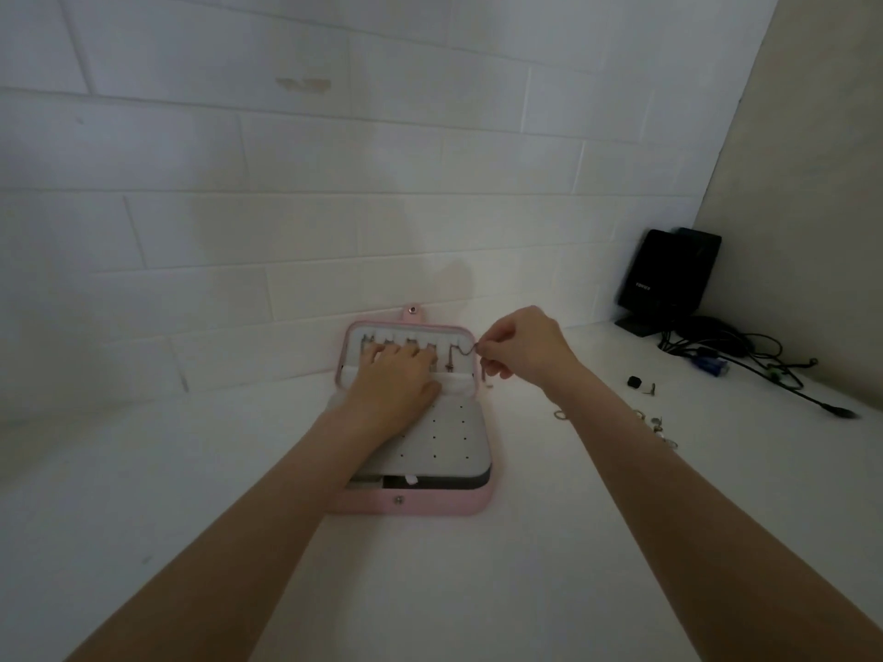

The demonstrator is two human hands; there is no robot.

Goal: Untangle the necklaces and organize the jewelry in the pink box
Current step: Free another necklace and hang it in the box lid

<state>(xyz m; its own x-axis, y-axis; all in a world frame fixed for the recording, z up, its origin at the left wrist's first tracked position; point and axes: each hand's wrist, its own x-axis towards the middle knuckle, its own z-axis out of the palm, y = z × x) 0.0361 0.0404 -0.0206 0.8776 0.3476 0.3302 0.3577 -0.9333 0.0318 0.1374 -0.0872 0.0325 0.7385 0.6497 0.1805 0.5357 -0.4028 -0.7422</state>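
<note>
while the left hand (392, 375) presses flat fingers on the open pink hinged jewelry box (411, 501) lid to steady it, the right hand (518, 346) pinches a thin metal chain necklace (461, 352), apparently hooking it.

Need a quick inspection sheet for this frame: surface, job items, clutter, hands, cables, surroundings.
Surface: white tabletop, dimly lit.
Job's things: pink box open, lid propped against the wall; grey perforated insert over the base; thin chain strung from a lid hook towards the right hand.
Clutter: small metal jewelry pieces loose on the table right of the box; small black item beyond them.
Hands: left hand lies flat on the lid's hook row; right hand pinches the chain's end.
Cables: black cables in a tangle at far right, with a blue connector.
Surroundings: white brick wall; black device standing in the corner.
</note>
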